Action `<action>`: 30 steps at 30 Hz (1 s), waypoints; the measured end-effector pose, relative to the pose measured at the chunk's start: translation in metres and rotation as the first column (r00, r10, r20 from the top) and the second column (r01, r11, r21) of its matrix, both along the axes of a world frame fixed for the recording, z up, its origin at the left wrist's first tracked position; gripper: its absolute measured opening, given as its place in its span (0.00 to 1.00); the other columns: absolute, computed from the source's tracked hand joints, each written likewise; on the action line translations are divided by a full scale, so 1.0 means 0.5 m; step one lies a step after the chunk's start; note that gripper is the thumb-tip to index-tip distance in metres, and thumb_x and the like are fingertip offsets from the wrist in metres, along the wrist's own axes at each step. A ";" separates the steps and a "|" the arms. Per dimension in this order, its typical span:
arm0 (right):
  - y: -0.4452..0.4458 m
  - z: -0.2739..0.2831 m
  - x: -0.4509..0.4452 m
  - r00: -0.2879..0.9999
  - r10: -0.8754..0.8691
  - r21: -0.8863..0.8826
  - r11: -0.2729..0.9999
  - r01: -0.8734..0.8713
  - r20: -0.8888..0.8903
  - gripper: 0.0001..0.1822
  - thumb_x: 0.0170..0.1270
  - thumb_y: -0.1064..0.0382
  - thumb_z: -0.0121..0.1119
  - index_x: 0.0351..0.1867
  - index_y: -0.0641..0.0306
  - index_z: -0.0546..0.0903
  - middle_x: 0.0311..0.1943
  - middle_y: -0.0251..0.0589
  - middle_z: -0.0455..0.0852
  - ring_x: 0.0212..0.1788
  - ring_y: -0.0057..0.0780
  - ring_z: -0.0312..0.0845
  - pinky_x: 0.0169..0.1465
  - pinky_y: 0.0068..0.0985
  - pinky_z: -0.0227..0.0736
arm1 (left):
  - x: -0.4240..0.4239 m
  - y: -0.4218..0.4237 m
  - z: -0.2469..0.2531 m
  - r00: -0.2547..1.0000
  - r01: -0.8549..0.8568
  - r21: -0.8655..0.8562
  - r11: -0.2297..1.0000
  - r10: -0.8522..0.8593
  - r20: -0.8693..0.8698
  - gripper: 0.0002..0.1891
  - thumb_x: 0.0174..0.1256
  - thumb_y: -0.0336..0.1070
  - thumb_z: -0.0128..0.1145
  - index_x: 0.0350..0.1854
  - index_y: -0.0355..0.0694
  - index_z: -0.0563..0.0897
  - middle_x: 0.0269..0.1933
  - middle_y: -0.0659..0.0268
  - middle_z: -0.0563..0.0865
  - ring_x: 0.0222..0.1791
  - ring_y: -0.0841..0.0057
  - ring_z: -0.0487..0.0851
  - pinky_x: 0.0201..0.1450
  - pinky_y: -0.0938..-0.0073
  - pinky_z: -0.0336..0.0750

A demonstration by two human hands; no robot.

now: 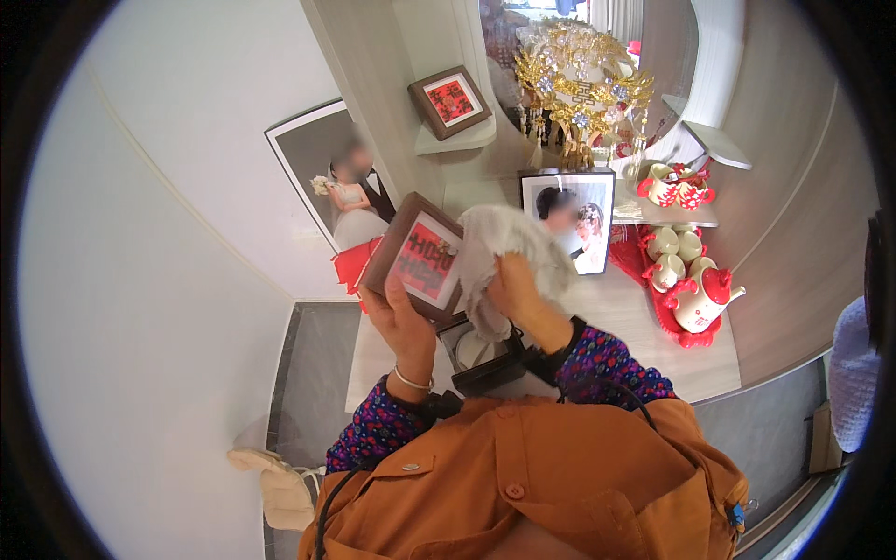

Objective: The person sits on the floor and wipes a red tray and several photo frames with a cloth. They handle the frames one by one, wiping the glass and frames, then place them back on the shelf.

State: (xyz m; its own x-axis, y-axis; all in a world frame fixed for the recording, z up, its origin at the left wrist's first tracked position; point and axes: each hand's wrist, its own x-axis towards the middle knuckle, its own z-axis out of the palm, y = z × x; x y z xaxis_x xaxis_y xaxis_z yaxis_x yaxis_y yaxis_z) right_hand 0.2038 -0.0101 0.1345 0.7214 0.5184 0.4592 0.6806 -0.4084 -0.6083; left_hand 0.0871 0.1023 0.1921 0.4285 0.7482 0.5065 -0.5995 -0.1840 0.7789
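Note:
Tilted in my left hand (402, 322) is a brown picture frame (381, 262) with a red panel bearing dark characters inside a white mat. My fingers hold it by its lower left side, the thumb on its front. My right hand (521, 290) grips a bunched grey-white cloth (514, 231) at the frame's right edge; the cloth covers part of that edge. Below the two hands, a black box-like case (483, 374) with a round pale item inside rests on the pale wooden tabletop (602, 336); my right wrist partly hides it.
A similar brown frame (448, 101) leans on a small shelf. Near a round mirror (504, 105) stands a gold ornate headdress (581, 91). Two framed couple photos (567, 224) stand close by. At right are a teapot (700, 301) and cups on a red tray (665, 308), with red-white mugs (675, 189) above.

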 end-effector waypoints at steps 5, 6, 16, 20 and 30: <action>0.035 -0.020 0.001 0.987 0.139 0.497 0.864 -0.082 -0.079 0.17 0.69 0.62 0.43 0.53 0.69 0.74 0.51 0.45 0.77 0.52 0.39 0.71 0.57 0.32 0.65 | 0.022 -0.029 -0.014 0.980 0.050 -0.144 0.988 -0.021 0.200 0.18 0.72 0.39 0.47 0.56 0.34 0.66 0.54 0.60 0.73 0.53 0.75 0.72 0.57 0.73 0.68; 0.042 -0.010 0.000 0.985 0.164 0.612 0.785 -0.097 -0.054 0.17 0.70 0.61 0.41 0.53 0.68 0.73 0.51 0.43 0.76 0.53 0.36 0.71 0.58 0.30 0.64 | 0.025 -0.039 -0.019 0.967 0.115 -0.155 0.981 -0.075 0.246 0.19 0.71 0.38 0.48 0.58 0.35 0.64 0.56 0.60 0.72 0.54 0.74 0.71 0.58 0.71 0.67; -0.011 0.063 0.082 0.978 0.184 0.688 0.723 -0.063 -0.103 0.08 0.55 0.74 0.48 0.37 0.72 0.71 0.34 0.55 0.77 0.39 0.46 0.74 0.45 0.33 0.68 | -0.019 0.021 0.031 0.708 0.633 -0.360 0.685 -0.700 -0.089 0.21 0.65 0.31 0.52 0.60 0.36 0.67 0.54 0.60 0.77 0.52 0.73 0.78 0.55 0.69 0.74; -0.016 0.090 0.054 0.995 0.093 0.644 0.759 -0.094 0.036 0.06 0.56 0.71 0.50 0.33 0.72 0.70 0.30 0.62 0.76 0.36 0.60 0.73 0.39 0.40 0.68 | 0.000 0.007 0.004 0.806 0.504 -0.363 0.784 -0.578 -0.127 0.17 0.71 0.37 0.50 0.57 0.35 0.69 0.53 0.61 0.78 0.50 0.75 0.79 0.52 0.72 0.76; -0.053 0.066 -0.023 0.976 0.015 0.307 0.948 -0.083 0.218 0.16 0.51 0.58 0.64 0.38 0.63 0.77 0.33 0.50 0.84 0.33 0.56 0.78 0.42 0.49 0.69 | 0.034 0.076 -0.012 0.858 0.498 -0.485 0.719 -0.489 0.157 0.22 0.72 0.42 0.48 0.62 0.35 0.66 0.56 0.57 0.77 0.55 0.69 0.78 0.55 0.64 0.77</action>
State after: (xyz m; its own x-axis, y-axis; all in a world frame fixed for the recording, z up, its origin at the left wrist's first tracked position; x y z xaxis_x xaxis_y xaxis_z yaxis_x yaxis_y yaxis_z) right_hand 0.1922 -0.0368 0.1677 0.5683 0.3561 0.7418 0.8209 -0.1839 -0.5406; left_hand 0.1041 0.1405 0.1860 0.8032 0.5790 0.1403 -0.5097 0.5460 0.6649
